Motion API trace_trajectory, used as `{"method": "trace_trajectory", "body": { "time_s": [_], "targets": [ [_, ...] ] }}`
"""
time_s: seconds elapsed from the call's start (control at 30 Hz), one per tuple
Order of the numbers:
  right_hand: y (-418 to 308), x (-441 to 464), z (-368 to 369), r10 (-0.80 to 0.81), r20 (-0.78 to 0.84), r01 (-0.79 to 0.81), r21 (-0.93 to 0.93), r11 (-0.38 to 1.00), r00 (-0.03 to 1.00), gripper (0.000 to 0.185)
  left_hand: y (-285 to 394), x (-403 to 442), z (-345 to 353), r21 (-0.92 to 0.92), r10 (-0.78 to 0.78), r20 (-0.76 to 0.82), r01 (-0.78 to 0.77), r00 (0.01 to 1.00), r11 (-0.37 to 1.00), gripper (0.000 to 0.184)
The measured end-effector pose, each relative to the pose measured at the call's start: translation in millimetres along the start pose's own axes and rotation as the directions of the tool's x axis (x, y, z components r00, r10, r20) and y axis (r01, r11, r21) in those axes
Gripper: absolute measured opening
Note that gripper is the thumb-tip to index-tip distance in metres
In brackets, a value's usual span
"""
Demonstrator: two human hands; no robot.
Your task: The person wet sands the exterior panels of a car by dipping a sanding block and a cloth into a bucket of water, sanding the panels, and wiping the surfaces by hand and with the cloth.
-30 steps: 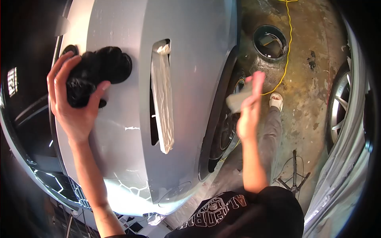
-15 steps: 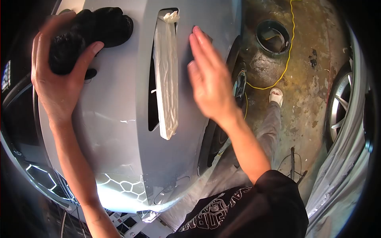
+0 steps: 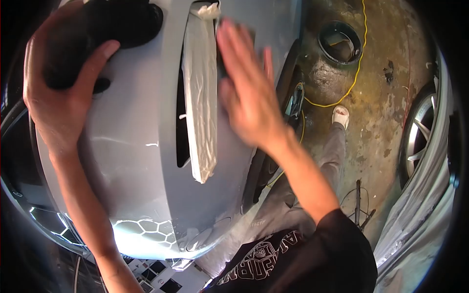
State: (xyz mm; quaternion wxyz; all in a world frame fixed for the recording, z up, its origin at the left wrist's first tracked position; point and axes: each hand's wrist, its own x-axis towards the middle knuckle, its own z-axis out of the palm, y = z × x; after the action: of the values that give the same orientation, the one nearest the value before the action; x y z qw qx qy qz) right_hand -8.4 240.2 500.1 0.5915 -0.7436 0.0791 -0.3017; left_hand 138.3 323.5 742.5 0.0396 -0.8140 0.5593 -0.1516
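Note:
A black, fuzzy wash mitt (image 3: pixel 129 24) rests against the grey car body (image 3: pixel 129 117) at upper left, and my left hand (image 3: pixel 63 105) is closed around its near end. Right of the long slot in the body, my right hand (image 3: pixel 251 97) lies nearly flat on the panel, its fingers stretched and blurred. A dark flat sheet (image 3: pixel 251 35), resembling sandpaper, peeks out beside those fingers; most of it is hidden under them. Between the hands, crinkled pale masking (image 3: pixel 201 97) covers much of the slot.
A dark bucket (image 3: pixel 338 43) stands on the stained floor, with a yellow cord (image 3: pixel 355 78) running past it. My foot in a white slide (image 3: pixel 340 117) is below. To the right are another car's wheel (image 3: pixel 419 129) and a draped grey cover (image 3: pixel 415 200).
My right hand has moved left and slightly up, closer to the masked slot, with the dark sheet beneath it. My left hand and the mitt appear slightly farther left in view.

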Motion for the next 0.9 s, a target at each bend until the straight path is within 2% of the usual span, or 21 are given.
{"method": "trace_trajectory", "body": {
  "time_s": [0.07, 0.17, 0.27, 0.3, 0.4, 0.43, 0.57, 0.67, 0.73, 0.8, 0.9],
  "targets": [
    [6, 13, 1, -0.038, -0.019, 0.037, -0.020, 0.999, 0.999, 0.076, -1, -4, 0, -0.041, -0.047, 0.030, 0.048, 0.998, 0.998, 0.057],
    [-20, -25, 2, 0.052, -0.003, -0.052, 0.108, 0.993, 0.999, 0.073, 1, -1, 0, -0.052, -0.085, 0.017, 0.086, 0.996, 0.995, 0.056],
    [0, 2, 1, -0.008, -0.023, 0.008, -0.003, 1.000, 1.000, 0.073, 0, -3, 1, 0.025, -0.031, 0.030, 0.030, 0.999, 0.999, 0.056],
    [10, 21, 0, -0.032, -0.039, 0.032, -0.009, 0.999, 0.999, 0.073, -2, -4, 2, -0.009, -0.034, 0.036, 0.035, 0.999, 0.999, 0.056],
    [-6, -2, 2, 0.018, -0.027, -0.017, 0.040, 0.999, 0.999, 0.073, -3, -4, -1, -0.026, -0.050, 0.038, 0.051, 0.998, 0.998, 0.056],
    [-19, -18, -2, 0.064, 0.035, -0.067, 0.093, 0.993, 0.997, 0.073, -3, -2, -1, -0.024, -0.057, 0.040, 0.058, 0.998, 0.998, 0.056],
    [-1, 7, -5, 0.006, 0.038, -0.007, 0.024, 1.000, 0.999, 0.073, -3, -2, 1, 0.021, 0.010, 0.039, -0.011, 0.999, 1.000, 0.057],
    [-7, 11, -5, 0.032, 0.014, -0.033, 0.055, 0.998, 0.999, 0.074, 0, -2, 3, -0.057, -0.025, 0.019, 0.026, 1.000, 0.998, 0.056],
    [-27, -32, -6, 0.093, 0.125, -0.109, 0.122, 0.986, 0.988, 0.075, 9, 3, 3, 0.021, -0.027, -0.004, 0.027, 1.000, 0.999, 0.056],
    [-28, -56, 0, 0.097, 0.158, -0.114, 0.097, 0.989, 0.983, 0.074, 6, 4, 3, 0.023, -0.005, -0.017, 0.005, 1.000, 1.000, 0.056],
    [8, 13, -7, 0.023, 0.065, -0.022, -0.017, 1.000, 0.998, 0.070, 6, 2, 6, 0.005, 0.037, -0.018, -0.037, 0.999, 0.999, 0.056]
  ]
}}
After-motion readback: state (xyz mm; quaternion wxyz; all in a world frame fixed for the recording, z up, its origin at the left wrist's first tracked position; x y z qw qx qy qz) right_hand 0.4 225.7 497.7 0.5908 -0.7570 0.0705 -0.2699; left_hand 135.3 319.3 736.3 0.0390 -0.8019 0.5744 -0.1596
